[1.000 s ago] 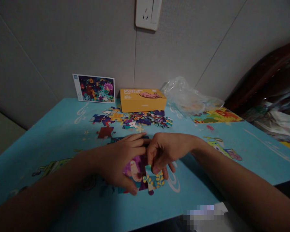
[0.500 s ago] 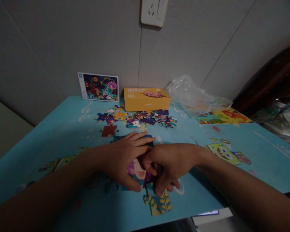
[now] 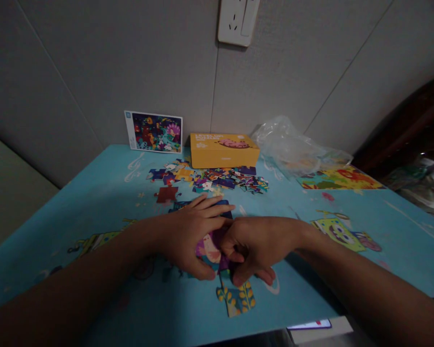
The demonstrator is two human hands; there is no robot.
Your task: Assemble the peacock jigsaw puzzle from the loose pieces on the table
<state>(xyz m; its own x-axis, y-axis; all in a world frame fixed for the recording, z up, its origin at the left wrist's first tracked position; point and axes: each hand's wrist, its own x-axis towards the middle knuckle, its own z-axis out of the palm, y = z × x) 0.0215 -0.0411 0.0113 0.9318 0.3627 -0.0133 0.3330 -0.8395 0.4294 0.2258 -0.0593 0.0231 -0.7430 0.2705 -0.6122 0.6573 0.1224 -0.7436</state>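
A partly joined jigsaw puzzle (image 3: 208, 248) in purple, pink and dark blue lies on the table, mostly covered by my hands. My left hand (image 3: 191, 236) rests flat on it, fingers spread towards the far side and thumb apart. Against the puzzle's right side, my right hand (image 3: 251, 246) has its fingers curled in and its thumb pointing down; whatever lies under the fingertips is hidden. A puzzle piece with yellow leaves (image 3: 237, 300) sticks out at the near edge, just below the right thumb. Beyond the left hand lies a loose dark red puzzle piece (image 3: 167, 194).
A pile of loose puzzle pieces (image 3: 220, 179) lies before a yellow puzzle box (image 3: 224, 152). A picture card (image 3: 156, 132) leans on the wall at left. A clear plastic bag (image 3: 292, 147) partly covers a colourful sheet (image 3: 342, 178) at right. Blue cartoon-printed cover (image 3: 108, 168) tops the table.
The whole view has shifted slightly, so the background sits lower and further right. Both hands stay on the puzzle with nearly the same pose; the right fingers have moved only a little.
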